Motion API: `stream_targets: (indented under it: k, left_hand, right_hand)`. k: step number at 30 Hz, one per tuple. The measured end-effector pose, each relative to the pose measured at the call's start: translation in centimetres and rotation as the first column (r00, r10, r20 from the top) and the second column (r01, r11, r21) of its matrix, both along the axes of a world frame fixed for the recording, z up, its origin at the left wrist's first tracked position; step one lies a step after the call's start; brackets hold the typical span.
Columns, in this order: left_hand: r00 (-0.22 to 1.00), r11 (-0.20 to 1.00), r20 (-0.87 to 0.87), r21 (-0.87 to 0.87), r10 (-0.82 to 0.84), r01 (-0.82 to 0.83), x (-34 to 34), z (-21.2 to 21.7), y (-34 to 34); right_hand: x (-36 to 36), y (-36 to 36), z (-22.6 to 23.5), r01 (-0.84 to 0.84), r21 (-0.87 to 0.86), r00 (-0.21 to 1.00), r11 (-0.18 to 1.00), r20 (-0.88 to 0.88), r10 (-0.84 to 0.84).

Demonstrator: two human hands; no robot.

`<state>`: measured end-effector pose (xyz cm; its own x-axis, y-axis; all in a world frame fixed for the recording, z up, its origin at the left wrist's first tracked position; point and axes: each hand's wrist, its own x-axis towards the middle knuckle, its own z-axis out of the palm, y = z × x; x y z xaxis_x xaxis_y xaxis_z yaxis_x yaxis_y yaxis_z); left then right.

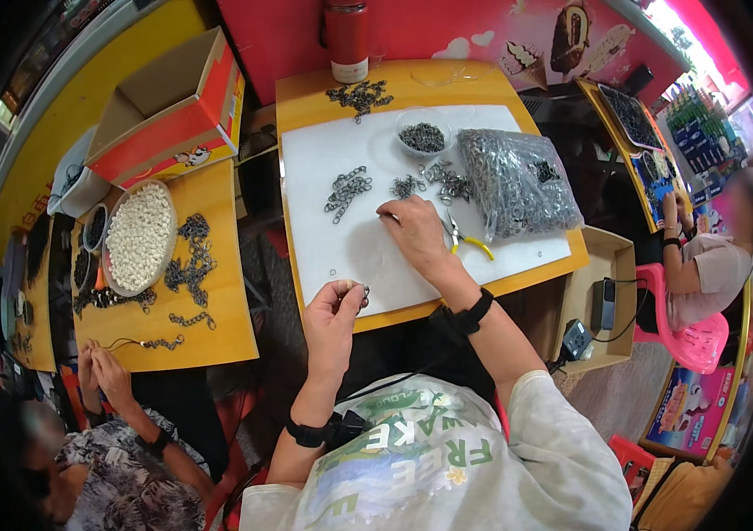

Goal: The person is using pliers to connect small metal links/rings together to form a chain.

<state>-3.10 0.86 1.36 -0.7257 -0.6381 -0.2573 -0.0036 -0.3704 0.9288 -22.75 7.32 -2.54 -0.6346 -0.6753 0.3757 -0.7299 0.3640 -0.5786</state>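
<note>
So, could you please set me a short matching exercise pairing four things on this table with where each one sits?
Things:
1. pliers with yellow handles
2. clear bag of metal rings
3. small clear dish of rings
4. red bottle

Places:
A. far edge of the table, beyond the white sheet
B. just right of the right hand
C. right side of the sheet
D. far end of the sheet, left of the bag

Pairs: 1-B, 2-C, 3-D, 4-A

Two small square yellow wooden tables (pixel 518 84) (pixel 226 265) stand side by side on a grey floor (pixel 611 403), before a red wall panel (pixel 288 35) painted with ice creams. A pink plastic chair (pixel 699 341) sits to the right, and daylight enters at the upper right.
</note>
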Motion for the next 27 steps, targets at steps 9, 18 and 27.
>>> stream_targets:
  k: [9,18,27]
  left_hand:
    - [1.000,1.000,-0.005,0.016,-0.021,0.021,-0.2,0.3,-0.4]
    - [0.998,0.984,-0.019,-0.168,-0.060,0.056,-0.5,0.7,0.2]
    - [0.997,0.965,0.006,-0.251,-0.073,0.072,-0.1,0.7,0.7]
  right_hand:
    - [0.6,1.3,2.6,0.101,-0.086,0.990,0.991,0.104,-0.092]
    - [6.8,5.3,8.1,-0.221,-0.142,0.844,0.965,0.467,0.262]
    - [8.1,5.8,6.9,-0.073,-0.209,0.841,0.975,0.512,0.173]
